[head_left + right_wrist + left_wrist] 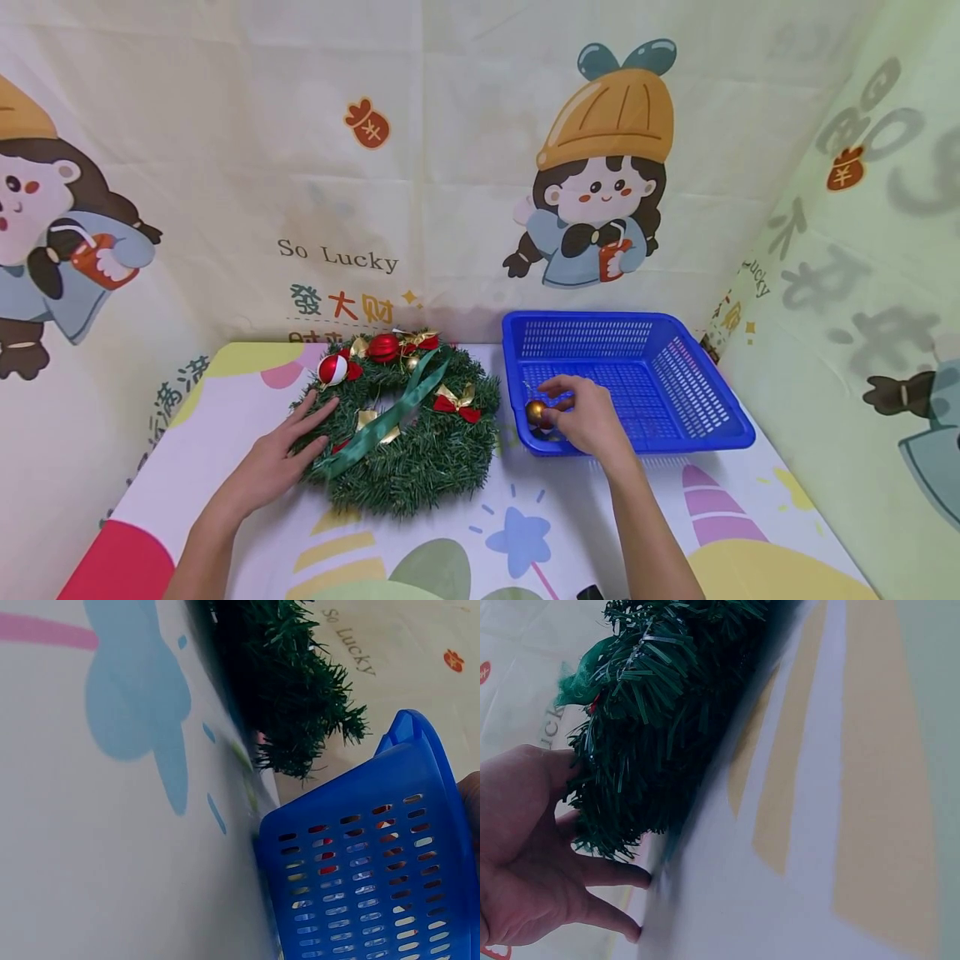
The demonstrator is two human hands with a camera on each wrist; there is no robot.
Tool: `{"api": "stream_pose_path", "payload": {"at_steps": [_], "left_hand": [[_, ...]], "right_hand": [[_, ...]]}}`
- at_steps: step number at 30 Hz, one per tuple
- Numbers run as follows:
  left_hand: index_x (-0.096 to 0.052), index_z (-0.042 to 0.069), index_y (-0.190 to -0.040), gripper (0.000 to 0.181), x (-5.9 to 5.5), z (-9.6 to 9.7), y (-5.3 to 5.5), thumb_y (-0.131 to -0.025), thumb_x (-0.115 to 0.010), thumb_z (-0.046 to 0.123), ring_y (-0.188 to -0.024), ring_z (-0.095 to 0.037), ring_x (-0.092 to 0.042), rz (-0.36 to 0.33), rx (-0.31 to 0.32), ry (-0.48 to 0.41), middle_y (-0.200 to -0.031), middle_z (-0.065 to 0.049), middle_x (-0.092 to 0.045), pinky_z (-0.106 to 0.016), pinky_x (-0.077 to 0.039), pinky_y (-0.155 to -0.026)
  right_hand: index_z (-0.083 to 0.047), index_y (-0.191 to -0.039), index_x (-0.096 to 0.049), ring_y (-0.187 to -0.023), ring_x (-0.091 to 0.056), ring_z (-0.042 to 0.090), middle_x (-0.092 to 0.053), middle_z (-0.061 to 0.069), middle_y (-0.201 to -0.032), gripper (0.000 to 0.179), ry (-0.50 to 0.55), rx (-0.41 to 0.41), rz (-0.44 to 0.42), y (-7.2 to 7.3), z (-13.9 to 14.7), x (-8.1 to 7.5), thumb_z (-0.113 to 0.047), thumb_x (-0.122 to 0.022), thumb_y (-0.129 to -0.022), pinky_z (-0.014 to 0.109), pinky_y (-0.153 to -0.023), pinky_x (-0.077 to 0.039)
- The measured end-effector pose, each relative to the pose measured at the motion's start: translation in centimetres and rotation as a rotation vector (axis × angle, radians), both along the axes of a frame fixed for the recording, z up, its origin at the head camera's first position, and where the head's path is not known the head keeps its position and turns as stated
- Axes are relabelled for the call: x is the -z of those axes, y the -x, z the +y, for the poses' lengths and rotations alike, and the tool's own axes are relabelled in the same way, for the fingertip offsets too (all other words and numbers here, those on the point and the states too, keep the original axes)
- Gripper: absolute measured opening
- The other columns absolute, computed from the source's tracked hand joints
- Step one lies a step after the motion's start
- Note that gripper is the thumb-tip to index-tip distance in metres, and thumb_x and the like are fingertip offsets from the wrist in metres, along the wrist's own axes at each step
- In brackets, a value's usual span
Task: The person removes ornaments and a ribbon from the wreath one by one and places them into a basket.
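A green Christmas wreath [420,475] lies on the table, decorated with red baubles, red and gold bows and a loose green ribbon [397,406]. My left hand [281,458] rests at its left edge, fingers spread; in the left wrist view, the left hand [540,855] has its fingers straight beside the wreath's needles [652,735]. My right hand [588,414] reaches into the blue basket [720,425] and pinches a gold bauble [536,412] near its left wall. The right wrist view shows mostly the slotted basket wall [352,877], which hides the fingers.
A patterned cloth [555,492] covers the table. Fabric walls [450,167] with cartoon prints stand behind and on both sides. A small black object [590,592] shows at the front edge. Something red shows through the basket's slots.
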State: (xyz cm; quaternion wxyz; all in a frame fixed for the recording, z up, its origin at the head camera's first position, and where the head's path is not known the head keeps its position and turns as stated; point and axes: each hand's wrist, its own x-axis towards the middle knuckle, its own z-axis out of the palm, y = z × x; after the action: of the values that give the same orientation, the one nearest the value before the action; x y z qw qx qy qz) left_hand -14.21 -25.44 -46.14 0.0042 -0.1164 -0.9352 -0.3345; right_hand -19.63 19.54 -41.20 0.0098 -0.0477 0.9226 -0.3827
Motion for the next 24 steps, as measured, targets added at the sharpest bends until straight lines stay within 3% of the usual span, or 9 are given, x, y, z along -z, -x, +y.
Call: {"api": "stream_pose_path", "payload": {"at_steps": [8, 24], "left_hand": [[-0.04, 0.02, -0.163, 0.057, 0.0, -0.02, 0.03, -0.109, -0.055, 0.034, -0.143, -0.064, -0.034, -0.008, -0.005, -0.002, -0.172, -0.022, -0.02, -0.076, -0.038, -0.105], [-0.04, 0.02, -0.163, 0.057, -0.2, 0.12, -0.11, -0.109, -0.056, 0.034, -0.142, -0.064, -0.034, -0.009, -0.007, -0.003, -0.172, -0.022, -0.02, -0.076, -0.038, -0.104]], "right_hand": [[-0.014, -0.119, -0.076, -0.102, -0.073, 0.03, -0.072, 0.015, -0.121, 0.025, 0.006, 0.016, 0.016, -0.18, -0.13, -0.32, -0.008, -0.077, -0.094, 0.036, -0.073, -0.061], [-0.015, -0.12, -0.076, -0.101, -0.072, 0.027, -0.073, 0.013, -0.119, 0.027, 0.008, 0.033, 0.051, -0.37, -0.19, -0.48, -0.008, -0.076, -0.095, 0.038, -0.077, -0.062]]}}
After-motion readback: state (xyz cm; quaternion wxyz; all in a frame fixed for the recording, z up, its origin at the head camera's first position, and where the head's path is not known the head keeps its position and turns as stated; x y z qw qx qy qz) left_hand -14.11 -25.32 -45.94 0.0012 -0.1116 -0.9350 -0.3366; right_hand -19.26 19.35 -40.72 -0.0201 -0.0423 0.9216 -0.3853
